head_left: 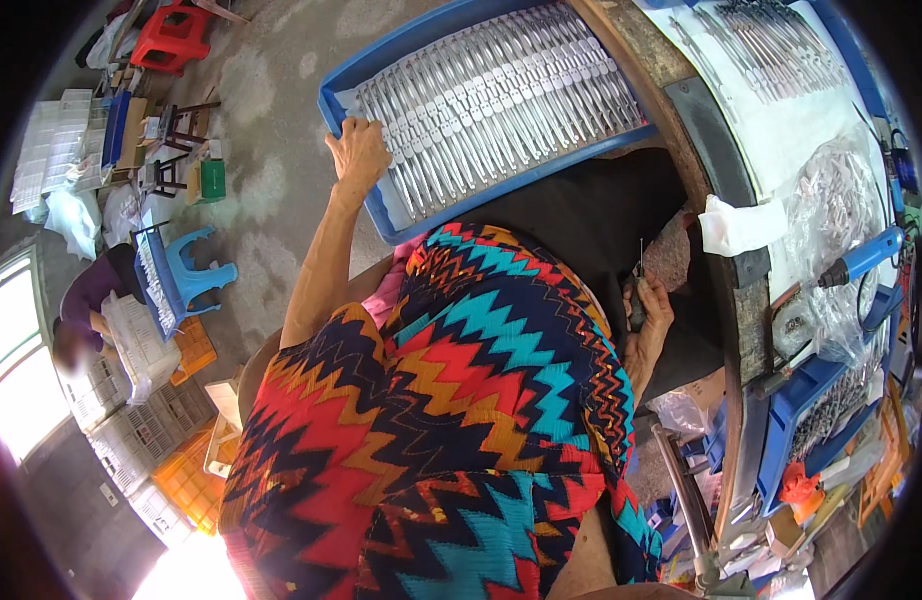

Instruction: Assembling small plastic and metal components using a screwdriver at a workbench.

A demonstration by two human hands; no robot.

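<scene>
My left hand (361, 158) grips the left rim of a blue tray (383, 215), its fingers over the edge. Rows of long, thin, curved shiny metal pieces (501, 100) fill the tray, with white flat parts along their middle. The tray's right end lies at the workbench edge, above dark cloth (581, 200) over my lap. Lower and to the right, my right hand (651, 318) is closed around a small screwdriver (638, 290), its thin metal shaft pointing up. Part of that handle is hidden by my fingers.
The wooden workbench (741, 330) runs along the right, carrying more metal pieces (766, 45), a plastic bag of parts (831, 200) and a blue electric tool (861, 257). At left stand a blue stool (196, 265), a red stool (171, 38), stacked crates (161, 420) and another person (96, 290).
</scene>
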